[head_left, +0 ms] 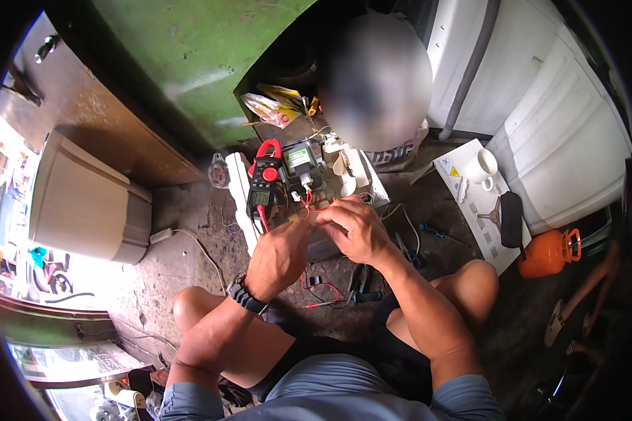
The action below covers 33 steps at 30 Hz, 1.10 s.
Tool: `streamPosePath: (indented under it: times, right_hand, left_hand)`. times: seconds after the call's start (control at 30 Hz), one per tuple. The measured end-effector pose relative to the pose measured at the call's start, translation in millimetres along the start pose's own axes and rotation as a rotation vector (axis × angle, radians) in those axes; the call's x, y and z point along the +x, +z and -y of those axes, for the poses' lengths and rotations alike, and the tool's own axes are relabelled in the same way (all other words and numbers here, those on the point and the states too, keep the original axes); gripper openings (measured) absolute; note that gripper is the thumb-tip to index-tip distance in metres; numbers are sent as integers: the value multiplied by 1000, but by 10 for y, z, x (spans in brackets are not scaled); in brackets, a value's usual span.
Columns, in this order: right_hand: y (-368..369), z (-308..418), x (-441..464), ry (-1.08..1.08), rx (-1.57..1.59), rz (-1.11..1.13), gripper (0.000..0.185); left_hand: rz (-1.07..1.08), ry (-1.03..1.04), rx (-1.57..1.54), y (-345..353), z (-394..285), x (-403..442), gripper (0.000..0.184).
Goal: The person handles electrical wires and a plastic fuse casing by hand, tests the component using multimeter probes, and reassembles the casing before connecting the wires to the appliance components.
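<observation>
My left hand [281, 254], with a dark watch on the wrist, is closed in a pinch above the front of an opened white-cased appliance [239, 184]. What its fingertips hold is hidden. Opposite it, my right hand [356, 228] pinches a thin red wire [319, 209] that runs up to a white connector [305, 181]. Behind the hands sits a metal component with a green label [298, 157]. A red and black clamp meter [265, 175] lies along the appliance's left side, its display lit. One red test lead [263, 219] runs from it toward my left hand.
Pliers [359, 278] and a red probe [321, 304] lie on the floor between my knees. At right, a white panel [486, 238] carries a white mug [479, 168] and a black case [512, 219]. Beyond stands an orange gas cylinder [542, 254]. Another person's legs show far right.
</observation>
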State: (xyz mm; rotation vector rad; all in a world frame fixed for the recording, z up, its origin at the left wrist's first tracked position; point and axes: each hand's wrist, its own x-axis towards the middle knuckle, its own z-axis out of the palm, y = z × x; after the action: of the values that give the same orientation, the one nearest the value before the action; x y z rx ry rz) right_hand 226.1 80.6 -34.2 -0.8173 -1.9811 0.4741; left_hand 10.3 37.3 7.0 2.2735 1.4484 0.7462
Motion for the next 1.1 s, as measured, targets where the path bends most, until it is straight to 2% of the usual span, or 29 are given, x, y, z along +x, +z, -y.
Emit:
streamPosePath:
  times: [0.27, 0.33, 0.4, 0.43, 0.63, 0.73, 0.8, 1.1]
  right_hand:
    - [-35, -3, 27, 24, 2, 56, 19]
    - [-38, -3, 38, 23, 51, 44, 24]
    - [-50, 33, 62, 12, 35, 38, 27]
    - [-55, 52, 71, 3, 18, 33, 30]
    - [-17, 64, 54, -12, -45, 18, 35]
    - [-13, 77, 53, -53, -28, -28, 31]
    - [-15, 68, 52, -55, -12, -24, 29]
    - [-45, 45, 26, -40, 44, 0, 20]
  left_hand:
    - [19, -9, -7, -18, 27, -2, 15]
    - [5, -7, -10, -54, -24, 15, 15]
    - [55, -142, -72, -128, -110, 28, 14]
    - [55, -143, -71, -121, -86, 27, 14]
    - [134, -75, -178, -135, 141, 18, 20]
    - [186, 33, -271, -175, 169, 44, 21]
    - [324, -332, -558, -235, 118, 64, 21]
    - [396, -442, -877, -275, 174, 85, 28]
